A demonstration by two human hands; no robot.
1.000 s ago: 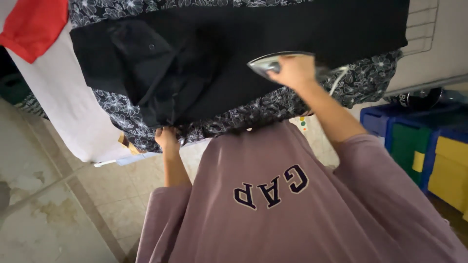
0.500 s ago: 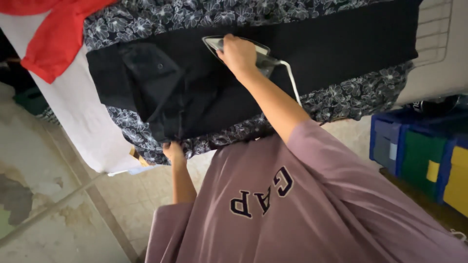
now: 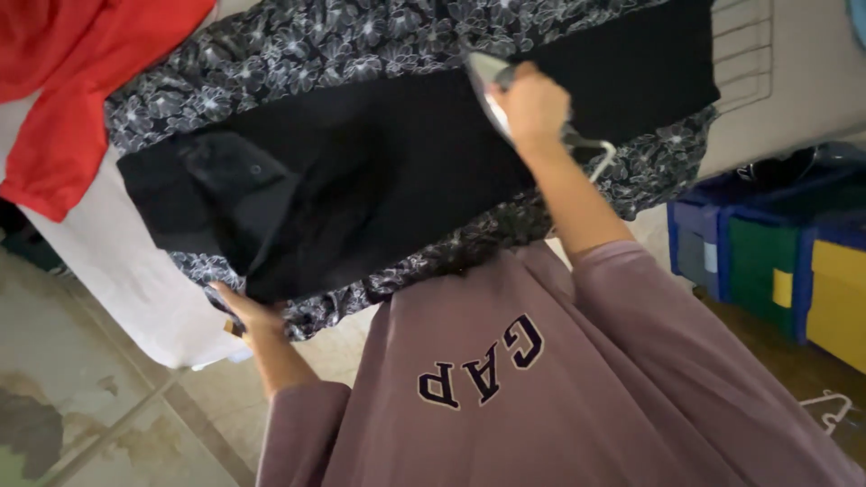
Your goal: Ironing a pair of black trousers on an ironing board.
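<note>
A black garment (image 3: pixel 379 171) lies stretched along an ironing board with a dark floral cover (image 3: pixel 298 45). My right hand (image 3: pixel 534 106) grips the handle of a silver clothes iron (image 3: pixel 488 79), which rests on the right part of the garment. A white cord (image 3: pixel 600 153) trails from the iron. My left hand (image 3: pixel 244 316) holds the near lower edge of the garment at the board's near side, pulling the cloth taut.
A red cloth (image 3: pixel 81 81) and a white cloth (image 3: pixel 135 289) hang over the board's left end. Blue, green and yellow storage bins (image 3: pixel 776 271) stand at the right. A wire rack (image 3: pixel 744 54) is at the far right. Tiled floor (image 3: pixel 108 424) lies below.
The iron moved left along the garment, then back to the right and further from me. My left hand shifted left along the garment's near edge.
</note>
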